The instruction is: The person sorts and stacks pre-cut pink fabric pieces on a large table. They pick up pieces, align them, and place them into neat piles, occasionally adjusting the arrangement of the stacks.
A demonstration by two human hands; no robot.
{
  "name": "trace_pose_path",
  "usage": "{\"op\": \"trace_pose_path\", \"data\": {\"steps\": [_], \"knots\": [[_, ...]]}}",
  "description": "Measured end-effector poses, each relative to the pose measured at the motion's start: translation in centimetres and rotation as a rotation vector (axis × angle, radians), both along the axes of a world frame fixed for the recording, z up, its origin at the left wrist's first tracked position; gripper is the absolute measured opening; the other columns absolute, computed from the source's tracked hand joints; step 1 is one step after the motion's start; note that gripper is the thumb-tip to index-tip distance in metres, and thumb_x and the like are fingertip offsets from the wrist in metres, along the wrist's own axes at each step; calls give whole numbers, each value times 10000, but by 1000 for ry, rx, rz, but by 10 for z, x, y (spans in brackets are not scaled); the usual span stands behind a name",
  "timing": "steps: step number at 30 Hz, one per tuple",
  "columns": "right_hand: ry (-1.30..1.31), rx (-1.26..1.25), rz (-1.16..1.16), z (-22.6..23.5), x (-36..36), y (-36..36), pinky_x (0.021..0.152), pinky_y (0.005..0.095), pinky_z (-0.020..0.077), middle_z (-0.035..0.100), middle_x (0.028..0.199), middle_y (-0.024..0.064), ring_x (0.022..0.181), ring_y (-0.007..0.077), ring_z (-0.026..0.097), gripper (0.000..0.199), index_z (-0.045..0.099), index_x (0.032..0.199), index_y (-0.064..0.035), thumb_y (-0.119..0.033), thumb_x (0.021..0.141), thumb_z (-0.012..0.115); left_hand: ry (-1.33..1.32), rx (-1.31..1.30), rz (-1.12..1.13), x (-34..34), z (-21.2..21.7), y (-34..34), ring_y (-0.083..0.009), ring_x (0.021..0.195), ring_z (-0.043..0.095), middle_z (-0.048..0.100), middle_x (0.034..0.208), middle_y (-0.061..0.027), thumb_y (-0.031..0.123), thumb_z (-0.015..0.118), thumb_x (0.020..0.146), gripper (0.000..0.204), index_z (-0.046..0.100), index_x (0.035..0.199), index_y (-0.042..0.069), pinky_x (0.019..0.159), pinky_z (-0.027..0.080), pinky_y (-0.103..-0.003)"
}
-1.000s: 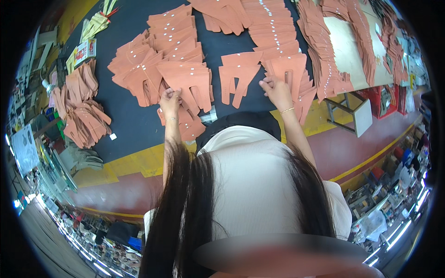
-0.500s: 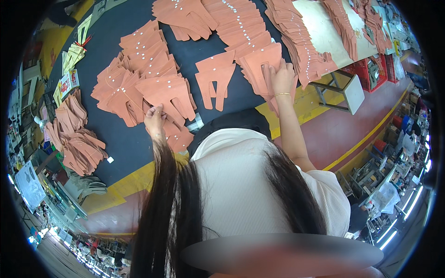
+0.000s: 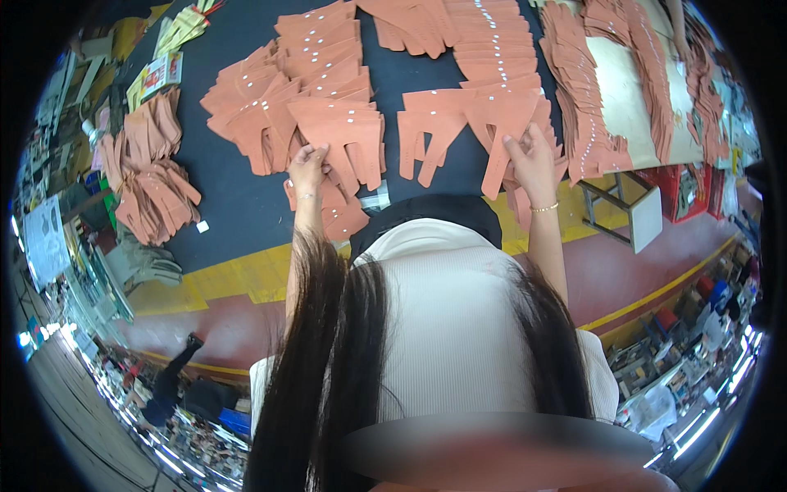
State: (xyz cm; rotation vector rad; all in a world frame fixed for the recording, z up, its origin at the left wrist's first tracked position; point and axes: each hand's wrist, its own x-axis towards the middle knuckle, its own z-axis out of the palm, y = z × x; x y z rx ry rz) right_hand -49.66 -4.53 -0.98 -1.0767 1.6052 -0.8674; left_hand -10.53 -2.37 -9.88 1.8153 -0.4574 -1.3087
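Our left hand (image 3: 308, 167) is curled nearly closed at the edge of a stack of salmon pieces (image 3: 338, 123); we cannot tell whether it grips any. Our right hand (image 3: 534, 168) pinches, thumb to fingers, a flat, matte slotted piece (image 3: 494, 115) low on its right side, near the dark table's (image 3: 238, 221) front edge. Farther off, we see overlapping rows (image 3: 496, 61) dotted with small white marks.

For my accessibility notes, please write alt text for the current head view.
A person's right hand holds the edge of a coral cut-out over a dark table; the left hand is at the edge of a coral stack. More cut-outs lie in overlapping rows.
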Motion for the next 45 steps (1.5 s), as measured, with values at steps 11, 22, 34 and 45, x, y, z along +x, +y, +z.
{"op": "trace_pose_path", "data": {"steps": [11, 22, 34, 45], "knots": [[-292, 42, 509, 43, 103, 3, 593, 279, 512, 595, 860, 46, 719, 99, 583, 174, 555, 1046, -2, -141, 945, 582, 30, -226, -72, -17, 16, -8, -102, 829, 620, 664, 956, -51, 79, 670, 867, 258, 597, 1106, 14, 709, 501, -239], [-602, 510, 251, -73, 174, -21, 696, 297, 588, 631, 1055, 132, 825, 205, 688, 381, 408, 1302, -52, -150, 961, 548, 467, -240, 105, -7, 9, 8, -152, 1089, 570, 596, 1204, -57, 177, 559, 975, 325, 505, 1268, 47, 936, 471, -308], [-663, 577, 225, -97, 176, -37, 625, 292, 599, 621, 1042, 141, 785, 190, 687, 467, 327, 1338, -103, -108, 943, 577, 381, -214, -20, -1, 6, 1, -156, 1105, 564, 592, 1217, -73, 177, 665, 908, 370, 544, 1229, 38, 937, 466, -296], [-749, 640, 183, -91, 185, -32, 711, 336, 615, 627, 1045, 148, 824, 212, 699, 403, 303, 1249, -118, -95, 948, 570, 284, 60, -299, 28, 15, -18, -142, 925, 644, 666, 1059, -67, 228, 655, 914, 313, 608, 1144, 21, 798, 527, -277]]}}
